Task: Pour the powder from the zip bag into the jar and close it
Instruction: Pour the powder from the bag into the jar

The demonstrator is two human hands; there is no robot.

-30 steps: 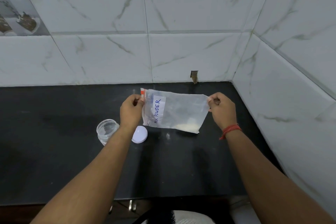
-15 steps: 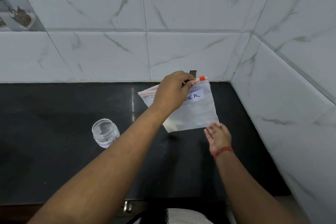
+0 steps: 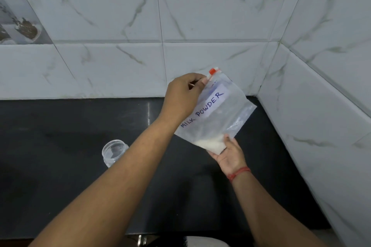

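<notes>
The zip bag hangs in the air above the far right part of the black counter, close to the tiled corner. Its long axis runs on a slant, with the zip edge and orange slider pointing up and far, and one bottom corner pointing down and near. A white label reading MILK POWDER lies along that slant. The left hand pinches the top edge just beside the slider, fingers pressed together on the plastic. The right hand lies palm up with fingers spread, cupping the low corner, where a small heap of white powder has settled. The clear jar stands upright and lidless on the counter, well left of the bag; the left forearm crosses in front of it and hides its right side. Whether it holds anything cannot be told.
</notes>
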